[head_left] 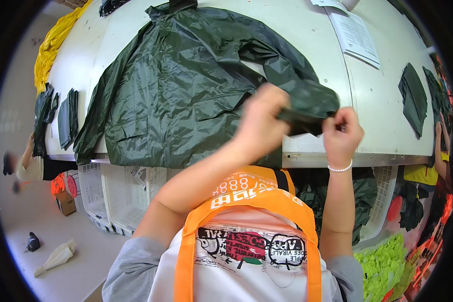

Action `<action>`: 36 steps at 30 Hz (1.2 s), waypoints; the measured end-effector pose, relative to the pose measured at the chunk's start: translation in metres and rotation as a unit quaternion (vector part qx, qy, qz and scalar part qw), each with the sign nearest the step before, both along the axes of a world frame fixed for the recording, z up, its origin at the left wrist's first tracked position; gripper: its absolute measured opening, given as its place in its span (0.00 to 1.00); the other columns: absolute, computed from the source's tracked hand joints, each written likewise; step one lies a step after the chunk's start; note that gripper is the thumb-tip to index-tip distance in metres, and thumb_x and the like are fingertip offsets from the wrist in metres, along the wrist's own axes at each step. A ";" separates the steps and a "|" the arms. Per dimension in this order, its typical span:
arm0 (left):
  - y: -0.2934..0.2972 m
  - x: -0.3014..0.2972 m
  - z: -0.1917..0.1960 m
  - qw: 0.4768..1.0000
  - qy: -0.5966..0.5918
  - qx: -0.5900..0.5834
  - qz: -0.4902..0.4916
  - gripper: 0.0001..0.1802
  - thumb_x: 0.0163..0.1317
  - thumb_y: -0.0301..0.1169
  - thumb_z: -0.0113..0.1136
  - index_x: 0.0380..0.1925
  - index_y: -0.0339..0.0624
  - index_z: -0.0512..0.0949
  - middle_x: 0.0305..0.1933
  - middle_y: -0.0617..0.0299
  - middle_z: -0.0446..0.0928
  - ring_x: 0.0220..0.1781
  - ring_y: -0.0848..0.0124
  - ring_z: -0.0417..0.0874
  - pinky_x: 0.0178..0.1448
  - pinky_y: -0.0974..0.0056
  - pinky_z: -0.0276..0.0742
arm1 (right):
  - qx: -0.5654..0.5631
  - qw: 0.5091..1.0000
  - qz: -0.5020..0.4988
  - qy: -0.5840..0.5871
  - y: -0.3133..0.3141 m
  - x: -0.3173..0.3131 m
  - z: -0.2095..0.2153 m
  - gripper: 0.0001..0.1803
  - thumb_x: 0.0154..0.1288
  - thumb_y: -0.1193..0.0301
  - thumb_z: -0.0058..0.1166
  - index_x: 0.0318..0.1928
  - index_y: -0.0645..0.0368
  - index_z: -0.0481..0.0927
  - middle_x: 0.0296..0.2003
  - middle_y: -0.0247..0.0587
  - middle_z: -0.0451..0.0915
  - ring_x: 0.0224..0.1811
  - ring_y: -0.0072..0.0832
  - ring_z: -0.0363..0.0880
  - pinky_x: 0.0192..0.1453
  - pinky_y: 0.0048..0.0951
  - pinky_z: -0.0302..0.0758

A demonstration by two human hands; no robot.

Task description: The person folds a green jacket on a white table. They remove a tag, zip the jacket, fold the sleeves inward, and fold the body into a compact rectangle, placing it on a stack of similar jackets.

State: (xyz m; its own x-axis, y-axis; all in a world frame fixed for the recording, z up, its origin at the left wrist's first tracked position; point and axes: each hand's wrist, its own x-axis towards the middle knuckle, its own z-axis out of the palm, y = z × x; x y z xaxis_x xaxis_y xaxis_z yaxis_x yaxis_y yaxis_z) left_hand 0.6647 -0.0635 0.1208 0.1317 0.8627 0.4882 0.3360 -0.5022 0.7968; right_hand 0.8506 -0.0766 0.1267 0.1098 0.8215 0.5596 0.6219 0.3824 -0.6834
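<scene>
A dark green rain jacket (pixel 176 85) lies spread open on a white table (pixel 382 105), its hem hanging over the near edge. My left hand (pixel 261 121) and my right hand (pixel 341 133) both pinch the cuff end of the jacket's right sleeve (pixel 307 108) near the table's front edge. The sleeve is folded across the jacket's body. A bead bracelet circles my right wrist.
Printed paper sheets (pixel 355 35) lie at the table's far right. Folded dark green pieces (pixel 412 98) rest at the right, others at the left (pixel 68 118). Yellow fabric (pixel 53 43) drapes over the far left edge. White crates (pixel 121 194) stand under the table. Another person's arm (pixel 440 151) shows at right.
</scene>
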 end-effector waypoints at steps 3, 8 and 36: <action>0.023 -0.037 -0.001 0.985 0.061 0.064 0.149 0.15 0.31 0.11 0.55 0.21 0.39 0.66 0.33 0.55 0.69 0.34 0.54 0.73 0.36 0.60 0.71 | 0.099 0.986 0.000 -0.131 -0.012 0.009 -0.007 0.14 0.42 0.88 0.54 0.22 0.58 0.65 0.14 0.33 0.62 0.14 0.21 0.60 0.19 0.20 0.58; 0.004 -0.026 0.020 0.987 0.106 0.109 0.056 0.17 0.29 0.11 0.58 0.21 0.41 0.66 0.35 0.56 0.68 0.33 0.58 0.73 0.32 0.62 0.70 | 0.091 0.994 -0.002 -0.059 -0.025 0.006 -0.006 0.16 0.39 0.89 0.55 0.20 0.57 0.65 0.14 0.36 0.63 0.13 0.28 0.61 0.17 0.23 0.58; -0.016 -0.035 0.034 0.913 0.163 0.360 -0.107 0.10 0.39 0.27 0.60 0.22 0.38 0.70 0.24 0.60 0.69 0.22 0.67 0.72 0.23 0.67 0.68 | -0.288 0.933 0.215 0.025 -0.046 -0.021 0.074 0.12 0.61 0.70 0.58 0.37 0.63 0.70 0.29 0.44 0.76 0.28 0.31 0.79 0.34 0.27 0.75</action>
State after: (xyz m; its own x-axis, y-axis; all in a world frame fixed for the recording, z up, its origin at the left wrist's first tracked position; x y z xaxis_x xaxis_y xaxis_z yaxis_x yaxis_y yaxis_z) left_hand 0.6299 -0.0799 0.1547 0.4985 0.2719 0.8231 0.3288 -0.9379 0.1107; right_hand 0.8293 -0.1224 0.2005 -0.2855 0.9582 0.0149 0.4574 0.1499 -0.8766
